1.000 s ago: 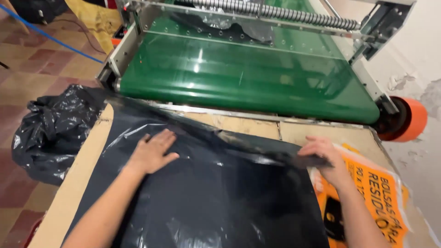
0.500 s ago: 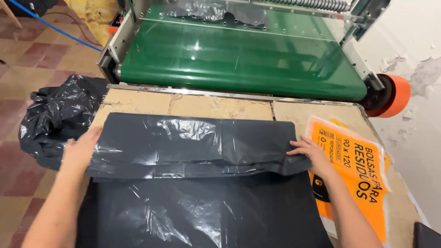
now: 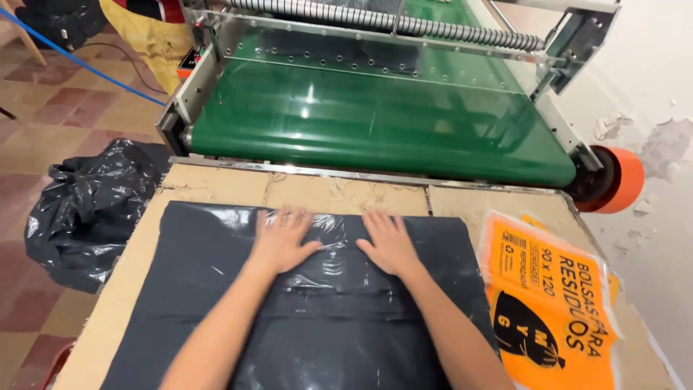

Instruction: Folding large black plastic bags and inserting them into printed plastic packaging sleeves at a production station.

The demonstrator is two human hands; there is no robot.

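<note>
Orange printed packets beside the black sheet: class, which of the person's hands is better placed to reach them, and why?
Right, probably. The right hand lies flat on the black plastic sheet nearer its right edge, where the orange printed packets lie on the cardboard table top. The left hand would have to cross over it.

Head view, steeply down, close

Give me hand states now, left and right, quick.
Left hand: open, palm flat on the folded black plastic sheet, holding nothing.
Right hand: open, palm flat on the same sheet, beside the left, holding nothing.
</note>
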